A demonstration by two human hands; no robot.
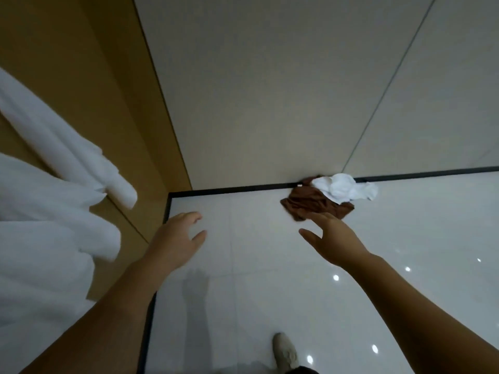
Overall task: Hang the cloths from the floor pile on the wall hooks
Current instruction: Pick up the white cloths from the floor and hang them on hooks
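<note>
A small pile lies on the glossy floor against the far wall: a crumpled brown cloth with a white cloth on top of it. My right hand reaches toward the pile with fingers spread, its fingertips in front of the brown cloth's near edge and holding nothing. My left hand is stretched out over bare floor to the left, fingers relaxed and empty. Two white cloths hang down the tan wall at the left. The hooks are out of view.
A tan wood wall panel runs along the left and meets a grey tiled wall at the corner. A black strip edges the floor. My shoe stands on the white floor at the bottom.
</note>
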